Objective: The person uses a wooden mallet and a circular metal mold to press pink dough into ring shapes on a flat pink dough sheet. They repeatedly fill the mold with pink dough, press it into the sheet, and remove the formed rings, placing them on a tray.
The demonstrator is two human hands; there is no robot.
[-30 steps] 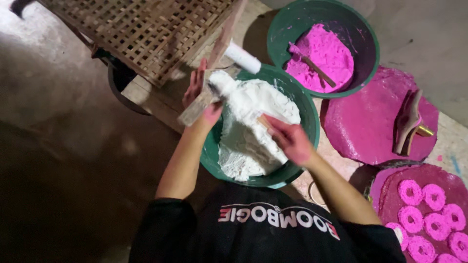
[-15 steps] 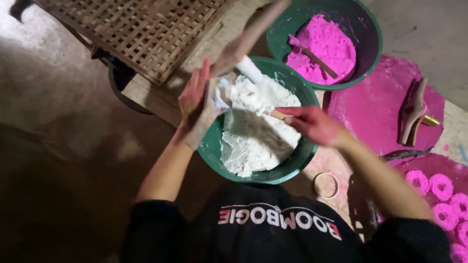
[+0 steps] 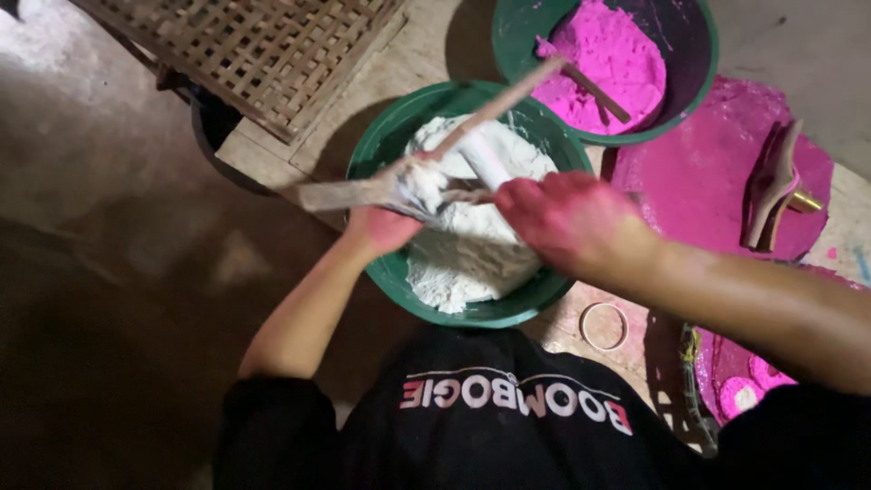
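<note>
A green basin (image 3: 381, 145) in front of me holds a mass of white dough (image 3: 472, 259). My left hand (image 3: 386, 227) is at the basin's near left rim, gripping a flat wooden paddle (image 3: 340, 193) smeared with white dough. A thin wooden stick (image 3: 494, 107) slants from that hand up to the right. My right hand (image 3: 562, 218), stained pink, is over the basin and closed around a small tool whose tip scrapes at the dough on the paddle.
A second green basin (image 3: 703, 68) of pink dough with a stick in it stands at the back right. A pink-coated board (image 3: 717, 181) with a wooden tool (image 3: 771, 186) lies right. A woven lattice tray (image 3: 263, 45) sits back left. A small ring (image 3: 605, 325) lies on the floor.
My left hand dropped from the basin's far left rim to its near left rim, bringing the paddle level. My right hand moved across the basin toward the paddle.
</note>
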